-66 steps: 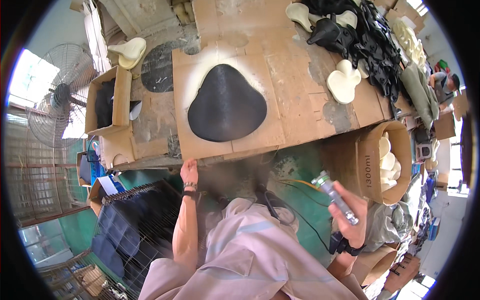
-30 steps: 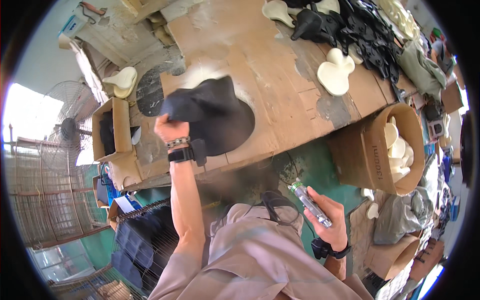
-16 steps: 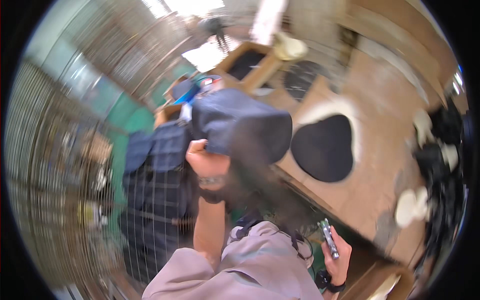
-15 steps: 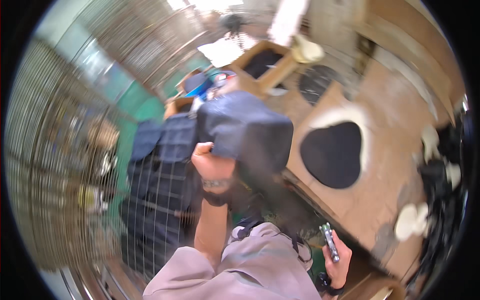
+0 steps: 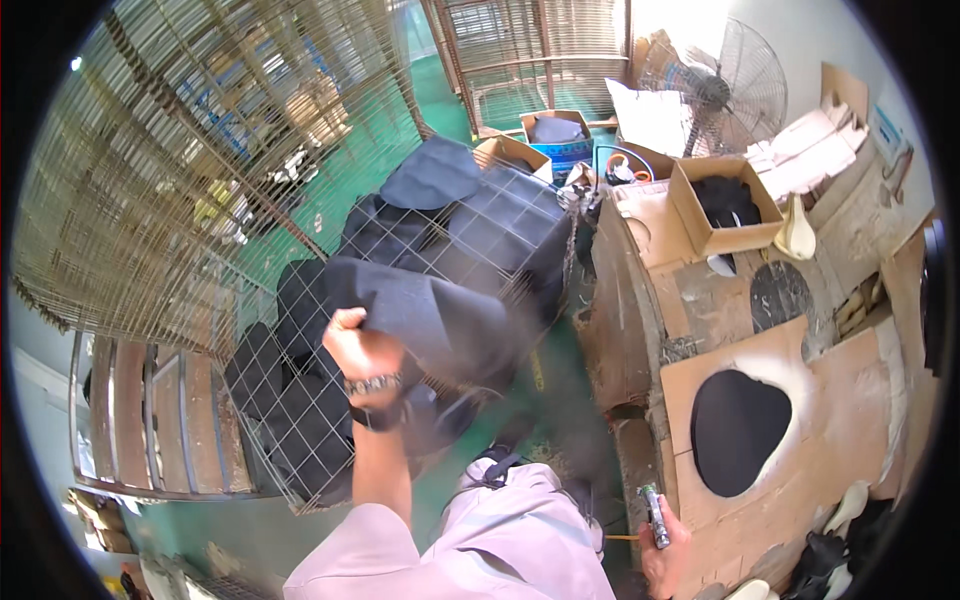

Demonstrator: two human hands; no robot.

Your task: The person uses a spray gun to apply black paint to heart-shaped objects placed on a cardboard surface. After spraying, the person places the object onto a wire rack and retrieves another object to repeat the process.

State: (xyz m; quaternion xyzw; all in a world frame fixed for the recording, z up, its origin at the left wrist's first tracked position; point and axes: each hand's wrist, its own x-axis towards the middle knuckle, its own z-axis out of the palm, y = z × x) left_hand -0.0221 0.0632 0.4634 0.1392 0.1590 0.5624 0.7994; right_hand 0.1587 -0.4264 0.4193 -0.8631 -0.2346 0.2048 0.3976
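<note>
Dark fabric piece (image 5: pixel 425 315) shows partly smeared by motion in the head view, its right and lower edges dissolving into a grey blur, so its full outline cannot be made out. The left hand (image 5: pixel 358 350) has its fingers closed on the piece's left edge; the fabric spreads up and to the right from the grip, held in the air above the wire cage (image 5: pixel 400 330), just off the left edge of the bench (image 5: pixel 790 400). Inside the cage lie more dark pieces behind the mesh, too overlapped to count. The right hand (image 5: pixel 665 545), low in the picture and partly cut off by the rim, is wrapped round one slim spray tool (image 5: pixel 653 515), whose lower end is hidden in the fist. On the bench lies one cardboard sheet with a dark dome-shaped patch ringed in white (image 5: pixel 738 432). Toward the bench's far end stands one open cardboard box (image 5: pixel 722 205) with dark material inside, and beside it one pale shoe-shaped form (image 5: pixel 797 230). One standing fan (image 5: pixel 725 85) is behind. At the bench's near right corner, dark and pale items are cut off by the rim and hard to identify.
</note>
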